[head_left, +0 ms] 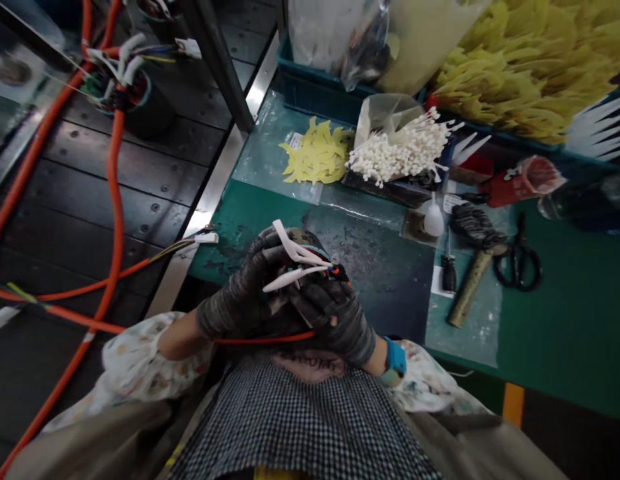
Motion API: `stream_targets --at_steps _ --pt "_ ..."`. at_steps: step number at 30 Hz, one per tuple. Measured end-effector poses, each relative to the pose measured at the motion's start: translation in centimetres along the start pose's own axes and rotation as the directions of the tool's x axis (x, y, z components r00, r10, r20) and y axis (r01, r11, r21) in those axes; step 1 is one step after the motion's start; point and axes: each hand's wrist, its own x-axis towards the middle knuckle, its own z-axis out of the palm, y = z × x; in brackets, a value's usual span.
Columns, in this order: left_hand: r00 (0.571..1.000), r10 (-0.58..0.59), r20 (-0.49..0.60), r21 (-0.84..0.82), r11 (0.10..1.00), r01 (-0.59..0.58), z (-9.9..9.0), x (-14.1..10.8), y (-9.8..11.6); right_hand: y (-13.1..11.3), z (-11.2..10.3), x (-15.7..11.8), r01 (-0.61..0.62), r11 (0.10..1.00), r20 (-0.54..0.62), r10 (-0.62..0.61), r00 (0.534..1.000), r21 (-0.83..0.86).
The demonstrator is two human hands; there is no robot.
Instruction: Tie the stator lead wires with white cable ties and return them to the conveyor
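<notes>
White-sleeved wires (310,258) stand between the person's two gloved hands, above the near edge of the worktop (565,313), their pale sleeves pointing to nine and ten o'clock and their bases meeting at a black collar (342,272). The left hand (245,287) lies at eight o'clock of them, its fingers bent inward around a dark part that is mostly hidden. The right hand (340,313) lies at five o'clock, fingers folded just under the collar. Both hands are curled in, not spread — but I cannot tell what either one pinches, since the fingertips are hidden. An orange cable (270,340) passes just below them at six o'clock, over the checked apron (310,413).

Further out at nine o'clock, a white connector (206,238) on thin wires reaches over the worktop's metal edge. Beyond it, at ten o'clock, thicker orange cables (115,180) run across dark metal slats (135,163), with wire ends gathered at a dark round holder (150,110).

Toward twelve o'clock lie yellow curved pieces (317,157); at one o'clock, touching them, a bundle of thin white pieces (395,150) fills a dark box. A larger yellow heap (530,60) sits beyond. At three o'clock are a screwdriver (448,273), a hammer (470,287) with a wrapped head and — just beside it — black scissors (521,260).
</notes>
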Motion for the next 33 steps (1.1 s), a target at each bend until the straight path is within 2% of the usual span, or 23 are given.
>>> stream_targets --at_steps 1,3,6,8,11,15,20,27,30,33 --pt "0.999 0.030 -0.045 -0.044 0.998 -0.032 0.1 0.2 0.4 0.2 -0.6 -0.1 0.004 1.000 -0.002 -0.004 1.000 0.025" --pt "0.991 0.073 -0.110 -0.139 0.986 -0.088 0.3 0.5 1.0 0.6 -1.4 -0.3 -0.078 0.997 -0.010 0.078 0.997 0.001" --pt "0.991 0.056 -0.121 -0.184 0.980 -0.078 0.8 0.5 1.4 1.2 -1.5 0.1 -0.244 0.968 -0.021 0.243 0.970 -0.057" --pt "0.992 0.053 -0.116 -0.130 0.989 -0.068 1.1 0.6 1.4 1.7 -0.9 0.7 -0.317 0.948 0.035 0.316 0.948 0.023" --pt "0.982 0.139 -0.125 -0.086 0.985 -0.151 1.3 1.0 1.5 3.1 -0.2 1.3 -0.405 0.897 0.129 0.387 0.913 0.177" --pt "0.970 0.211 -0.117 -0.097 0.970 -0.223 0.9 1.6 1.7 5.0 -0.3 1.3 -0.382 0.872 0.180 0.341 0.923 0.307" --pt "0.983 0.184 -0.016 -0.086 0.979 -0.185 0.5 1.6 1.7 5.8 -1.0 1.1 -0.403 0.851 0.240 0.336 0.911 0.337" --pt "0.964 0.240 -0.113 -0.134 0.958 -0.254 1.1 1.9 1.7 5.8 -1.6 1.4 -0.361 0.811 0.234 0.281 0.931 0.461" --pt "0.957 0.261 -0.128 -0.142 0.950 -0.278 1.2 2.1 1.6 5.3 -1.5 1.3 -0.435 0.781 0.257 0.354 0.899 0.448" --pt "0.949 0.259 -0.182 -0.184 0.939 -0.291 1.9 1.9 1.4 4.3 -1.0 0.5 -0.495 0.794 0.210 0.448 0.869 0.352"
